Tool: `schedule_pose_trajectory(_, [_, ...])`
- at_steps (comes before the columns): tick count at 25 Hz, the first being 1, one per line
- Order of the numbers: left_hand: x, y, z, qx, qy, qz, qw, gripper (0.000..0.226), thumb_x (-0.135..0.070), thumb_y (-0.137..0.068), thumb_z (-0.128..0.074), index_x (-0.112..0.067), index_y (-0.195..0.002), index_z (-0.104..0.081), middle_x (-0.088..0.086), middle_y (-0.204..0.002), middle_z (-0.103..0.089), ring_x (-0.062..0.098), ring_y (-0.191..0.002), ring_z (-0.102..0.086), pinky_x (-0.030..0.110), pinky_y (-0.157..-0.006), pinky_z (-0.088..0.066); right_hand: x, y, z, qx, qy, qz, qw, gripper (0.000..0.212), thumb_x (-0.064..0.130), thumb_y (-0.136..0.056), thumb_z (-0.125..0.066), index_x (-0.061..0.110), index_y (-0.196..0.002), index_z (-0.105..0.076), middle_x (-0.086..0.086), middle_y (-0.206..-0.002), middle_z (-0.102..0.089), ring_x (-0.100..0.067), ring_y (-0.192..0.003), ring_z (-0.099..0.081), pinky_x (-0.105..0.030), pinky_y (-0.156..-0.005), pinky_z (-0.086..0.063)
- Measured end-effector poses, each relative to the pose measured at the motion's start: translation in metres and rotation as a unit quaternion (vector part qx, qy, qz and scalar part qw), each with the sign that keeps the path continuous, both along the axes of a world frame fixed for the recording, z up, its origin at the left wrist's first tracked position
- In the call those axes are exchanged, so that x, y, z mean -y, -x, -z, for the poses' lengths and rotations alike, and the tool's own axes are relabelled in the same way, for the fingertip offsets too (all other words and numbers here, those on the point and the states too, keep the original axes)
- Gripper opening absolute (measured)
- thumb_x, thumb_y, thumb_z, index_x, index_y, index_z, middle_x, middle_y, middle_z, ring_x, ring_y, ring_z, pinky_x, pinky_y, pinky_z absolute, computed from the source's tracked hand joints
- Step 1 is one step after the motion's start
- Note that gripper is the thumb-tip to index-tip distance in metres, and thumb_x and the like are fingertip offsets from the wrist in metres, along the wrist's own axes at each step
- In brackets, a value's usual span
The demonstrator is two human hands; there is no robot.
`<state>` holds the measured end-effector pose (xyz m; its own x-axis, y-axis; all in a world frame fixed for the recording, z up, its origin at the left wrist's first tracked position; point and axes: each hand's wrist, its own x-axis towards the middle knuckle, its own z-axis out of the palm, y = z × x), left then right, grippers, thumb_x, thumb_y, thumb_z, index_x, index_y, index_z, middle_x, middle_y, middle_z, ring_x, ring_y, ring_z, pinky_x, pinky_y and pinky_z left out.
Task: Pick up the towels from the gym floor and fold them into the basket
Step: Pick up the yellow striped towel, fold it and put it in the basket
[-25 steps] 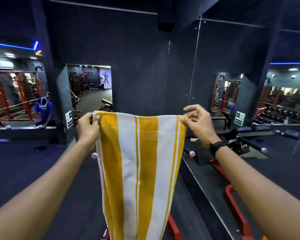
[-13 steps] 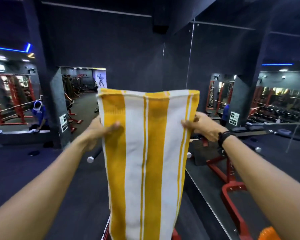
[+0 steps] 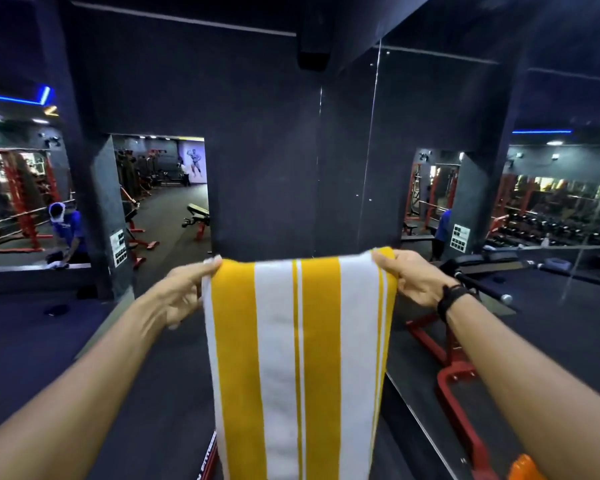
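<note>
A yellow and white striped towel (image 3: 298, 358) hangs straight down in front of me, stretched flat between both hands at chest height. My left hand (image 3: 182, 294) pinches its top left corner. My right hand (image 3: 411, 280), with a black band on the wrist, pinches the top right corner. The towel's lower end runs out of the bottom of the view. An orange object (image 3: 523, 469), only partly seen, shows at the bottom right edge; I cannot tell whether it is the basket.
Dark walls and mirror panels (image 3: 430, 168) stand ahead. A red-framed bench (image 3: 454, 372) sits low on the right beside the mirror. A person in blue (image 3: 66, 233) crouches at far left. More benches (image 3: 196, 220) stand in the room beyond.
The towel's top edge folded over and dropped from face height to chest height. Both hands shifted from the towel's sides back to its top corners.
</note>
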<state>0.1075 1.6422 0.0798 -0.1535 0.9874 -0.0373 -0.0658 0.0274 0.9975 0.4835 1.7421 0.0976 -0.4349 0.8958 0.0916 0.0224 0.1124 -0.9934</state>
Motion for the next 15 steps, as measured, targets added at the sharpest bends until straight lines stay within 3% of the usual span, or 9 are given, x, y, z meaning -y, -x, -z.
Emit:
schedule_pose_trajectory(1, [0.002, 0.002, -0.005, 0.017, -0.024, 0.024, 0.999, 0.031, -0.029, -0.084, -0.068, -0.007, -0.106, -0.063, 0.006, -0.087, -0.074, 0.019, -0.075, -0.07, 0.023, -0.052, -0.055, 0.001, -0.001, -0.006, -0.016, -0.001, -0.025, 1.0, 0.045, 0.033, -0.074, -0.071, 0.006, -0.108, -0.067, -0.01, -0.098, -0.073, -0.016, -0.082, -0.072, -0.025, -0.065, -0.057])
schedule_pose_trajectory(3, [0.011, 0.003, 0.009, -0.067, 0.022, 0.106, 0.992, 0.06, -0.036, -0.059, -0.089, -0.011, -0.107, -0.063, 0.007, -0.101, -0.074, 0.021, -0.087, -0.072, 0.027, -0.061, -0.057, 0.007, -0.004, 0.013, 0.087, -0.001, -0.056, 0.995, 0.059, 0.035, -0.065, -0.08, 0.008, -0.115, -0.064, -0.01, -0.109, -0.072, -0.022, -0.097, -0.07, -0.035, -0.079, -0.058])
schedule_pose_trajectory(4, [0.018, 0.005, 0.026, -0.131, 0.066, 0.121, 0.982, 0.068, -0.038, -0.047, -0.093, -0.01, -0.101, -0.064, 0.006, -0.097, -0.074, 0.019, -0.086, -0.071, 0.027, -0.065, -0.055, 0.009, -0.005, 0.035, 0.149, 0.009, -0.054, 0.987, 0.069, 0.039, -0.057, -0.086, 0.005, -0.113, -0.065, -0.011, -0.108, -0.072, -0.024, -0.097, -0.069, -0.041, -0.085, -0.057])
schedule_pose_trajectory(5, [0.024, 0.003, 0.042, -0.167, 0.109, 0.14, 0.97, 0.058, -0.039, -0.047, -0.093, -0.009, -0.088, -0.063, 0.003, -0.084, -0.074, 0.015, -0.075, -0.07, 0.025, -0.062, -0.051, 0.011, -0.006, 0.058, 0.189, 0.029, -0.05, 0.98, 0.084, 0.046, -0.046, -0.091, 0.001, -0.111, -0.065, -0.013, -0.106, -0.072, -0.026, -0.095, -0.069, -0.045, -0.087, -0.055])
schedule_pose_trajectory(7, [0.027, -0.002, 0.06, -0.159, 0.147, 0.141, 0.966, 0.038, -0.035, -0.059, -0.083, -0.014, -0.063, -0.052, -0.002, -0.058, -0.062, 0.007, -0.051, -0.056, 0.021, -0.052, -0.041, 0.011, -0.007, 0.082, 0.218, 0.058, -0.034, 0.974, 0.109, 0.054, -0.027, -0.094, -0.007, -0.111, -0.061, -0.013, -0.099, -0.07, -0.027, -0.089, -0.066, -0.046, -0.086, -0.053])
schedule_pose_trajectory(8, [0.027, -0.008, 0.058, -0.152, 0.152, 0.135, 0.967, 0.036, -0.033, -0.06, -0.081, -0.016, -0.059, -0.05, -0.002, -0.054, -0.058, 0.007, -0.047, -0.052, 0.021, -0.049, -0.04, 0.007, -0.009, 0.08, 0.201, 0.058, -0.029, 0.977, 0.11, 0.053, -0.022, -0.095, -0.008, -0.108, -0.061, -0.012, -0.096, -0.07, -0.024, -0.084, -0.066, -0.041, -0.081, -0.054])
schedule_pose_trajectory(10, [0.02, -0.009, 0.039, -0.098, 0.108, 0.117, 0.982, 0.038, -0.033, -0.054, -0.086, -0.01, -0.07, -0.061, 0.005, -0.064, -0.067, 0.013, -0.054, -0.061, 0.024, -0.051, -0.049, 0.004, -0.013, 0.055, 0.127, 0.059, -0.023, 0.99, 0.099, 0.047, -0.019, -0.097, -0.001, -0.1, -0.068, -0.01, -0.092, -0.073, -0.018, -0.077, -0.07, -0.029, -0.068, -0.057])
schedule_pose_trajectory(12, [0.011, -0.001, 0.021, -0.051, 0.047, 0.116, 0.991, 0.066, -0.034, -0.045, -0.094, -0.007, -0.099, -0.068, 0.01, -0.094, -0.074, 0.022, -0.082, -0.072, 0.034, -0.071, -0.058, 0.003, -0.017, 0.031, 0.054, 0.053, -0.038, 0.996, 0.088, 0.043, -0.026, -0.097, 0.006, -0.101, -0.07, -0.011, -0.1, -0.074, -0.02, -0.083, -0.072, -0.029, -0.068, -0.059])
schedule_pose_trajectory(15, [0.018, 0.003, 0.03, -0.175, 0.101, 0.151, 0.968, 0.068, -0.035, -0.051, -0.091, -0.005, -0.107, -0.067, 0.01, -0.108, -0.072, 0.028, -0.103, -0.068, 0.042, -0.093, -0.053, 0.013, -0.019, 0.044, 0.141, 0.055, -0.053, 0.987, 0.092, 0.046, -0.028, -0.096, 0.009, -0.107, -0.069, -0.01, -0.107, -0.072, -0.024, -0.098, -0.07, -0.042, -0.087, -0.056])
